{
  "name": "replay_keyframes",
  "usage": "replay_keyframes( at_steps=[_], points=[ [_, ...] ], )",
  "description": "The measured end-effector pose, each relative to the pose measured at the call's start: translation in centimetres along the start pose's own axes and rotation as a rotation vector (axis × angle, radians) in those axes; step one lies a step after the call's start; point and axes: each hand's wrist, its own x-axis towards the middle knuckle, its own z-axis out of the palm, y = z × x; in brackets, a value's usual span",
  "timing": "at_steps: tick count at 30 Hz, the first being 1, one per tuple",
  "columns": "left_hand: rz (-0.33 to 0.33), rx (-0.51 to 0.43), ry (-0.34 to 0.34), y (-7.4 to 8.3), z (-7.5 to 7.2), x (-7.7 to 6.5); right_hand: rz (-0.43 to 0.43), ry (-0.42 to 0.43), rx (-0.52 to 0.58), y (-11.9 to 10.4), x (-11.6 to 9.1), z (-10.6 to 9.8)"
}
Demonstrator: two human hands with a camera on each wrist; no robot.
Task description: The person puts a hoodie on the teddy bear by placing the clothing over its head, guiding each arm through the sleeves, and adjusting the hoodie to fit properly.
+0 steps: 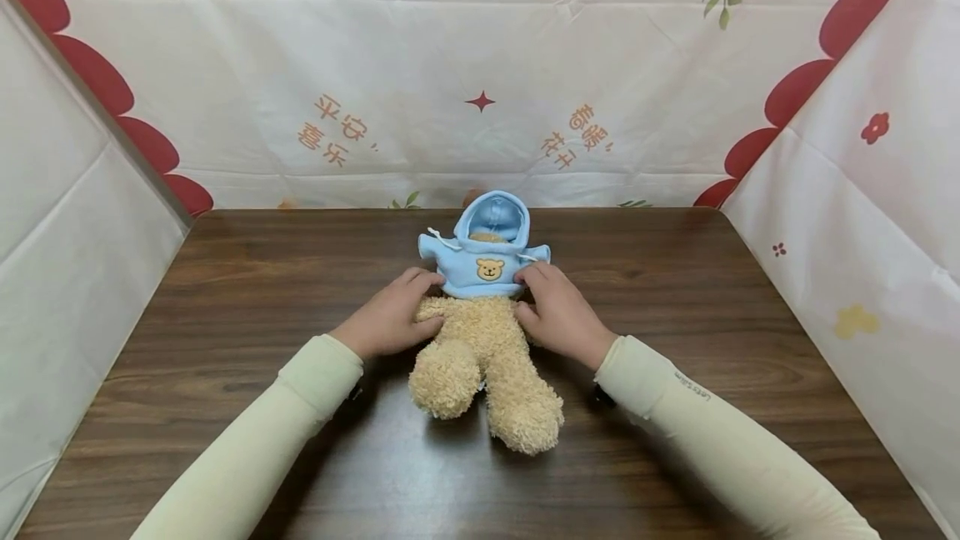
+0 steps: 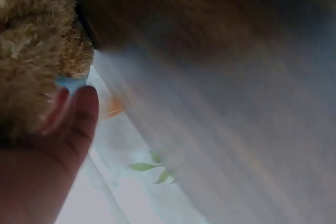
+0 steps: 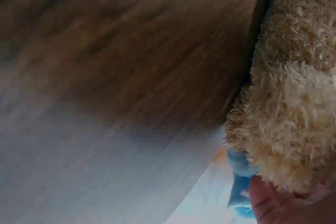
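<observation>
A curly-furred tan teddy bear [image 1: 491, 327] lies on its back, legs toward me. A light blue hoodie [image 1: 480, 277] with a bear-face patch covers its upper body; a bit of tan fur shows inside the raised hood [image 1: 495, 219]. My left hand [image 1: 393, 311] grips the hoodie's lower left side, its thumb lower down beside the bear's arm [image 1: 437, 307]. On the opposite side my right hand [image 1: 562, 311] holds the hoodie's lower right edge with bent fingers, thumb against the bear's side. Fur fills the edge of both wrist views, with fingers near blue cloth [image 3: 239, 163].
The bear lies on a dark wood-grain table [image 1: 285, 273], near its far edge. A white printed cloth [image 1: 420, 65] with red scallops hangs behind the table, and white cloth panels [image 1: 862, 190] stand along both sides.
</observation>
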Motion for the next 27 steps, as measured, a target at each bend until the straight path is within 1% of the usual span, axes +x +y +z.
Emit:
replay_keyframes(
  at_steps=[3, 5, 7, 9, 11, 13, 16, 17, 21, 24, 27],
  points=[
    [-0.047, -0.116, -0.054, -0.1, -0.3, -0.2, -0.002, -0.013, 0.058, 0.5, -0.2, -0.5],
    [-0.053, -0.199, -0.064, -0.2, -0.5, -0.4, -0.021, -0.016, 0.070, 1.0, -0.4, -0.9],
    [-0.057, -0.270, -0.043, -0.2, -0.7, -0.5, -0.051, -0.028, 0.064, 1.6, -0.7, -1.3],
    [-0.045, -0.303, -0.004, -0.2, -0.8, -0.6, -0.077, -0.055, 0.049, 2.1, -0.9, -1.7],
    [-0.032, -0.286, 0.028, -0.3, -0.8, -0.5, -0.093, -0.096, 0.042, 2.7, -1.1, -1.9],
    [-0.019, -0.234, 0.029, -0.3, -0.8, -0.4, -0.100, -0.144, 0.045, 3.0, -1.2, -2.0],
    [0.010, -0.158, -0.031, -0.3, -0.6, -0.4, -0.090, -0.192, 0.028, 3.2, -1.3, -1.9],
    [0.009, -0.148, -0.059, -0.2, -0.5, -0.5, -0.085, -0.206, 0.019, 3.1, -1.2, -1.8],
    [-0.010, -0.159, -0.130, -0.2, -0.1, -0.7, -0.067, -0.231, -0.027, 2.7, -1.2, -1.3],
    [-0.019, -0.173, -0.168, -0.5, 0.2, -0.6, -0.045, -0.248, -0.033, 2.4, -1.2, -0.9],
    [-0.020, -0.159, -0.196, -0.7, 0.4, -0.5, -0.026, -0.260, -0.027, 2.3, -1.1, -0.7]
  ],
)
